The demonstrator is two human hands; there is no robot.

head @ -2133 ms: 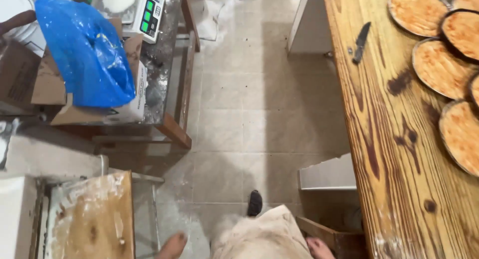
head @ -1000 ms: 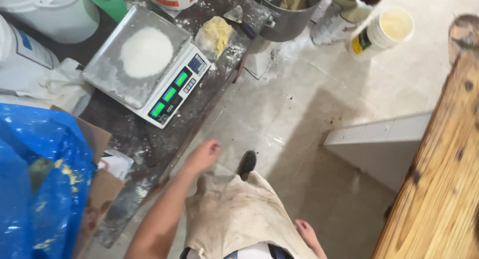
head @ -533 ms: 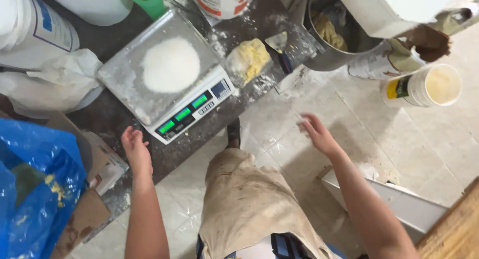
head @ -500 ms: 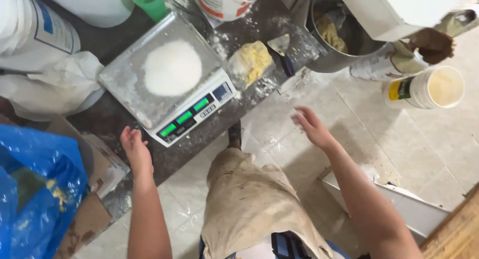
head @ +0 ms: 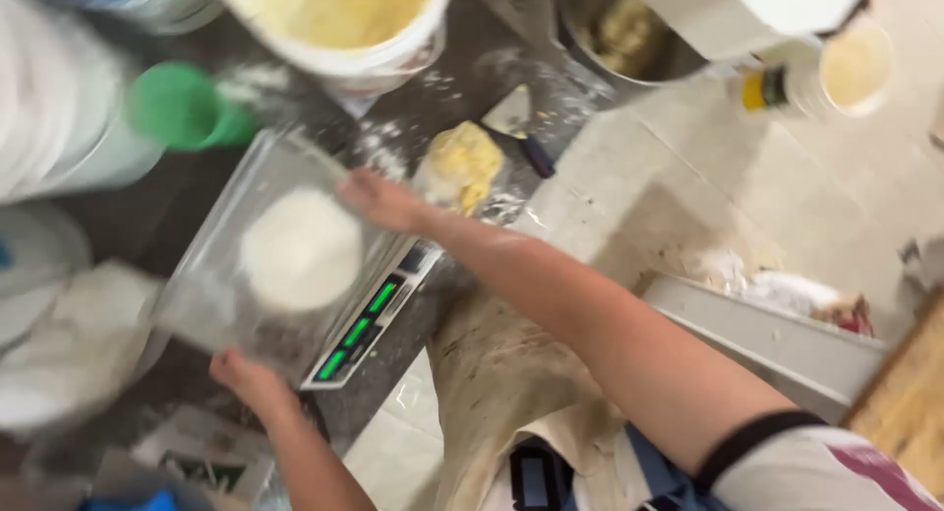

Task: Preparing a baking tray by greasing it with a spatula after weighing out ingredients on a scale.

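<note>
The picture is blurred by motion. A weighing scale with green digits stands on a dark, floury counter. Its flat tray carries a round white mound of flour or dough. My left hand grips the tray's near corner, while my right hand reaches across and holds the tray's far right edge. Just beyond my right hand lies a yellow lump of dough, with a scraper behind it.
Behind the scale stand a green cup and a white bucket of yellow mix. A metal mixer bowl and a small tub are at the back right. A grey bin and a wooden table edge are on the right.
The view has moved in closer over the scale. Both hands have gone from hanging free in front of the counter to the edges of the scale's tray.
</note>
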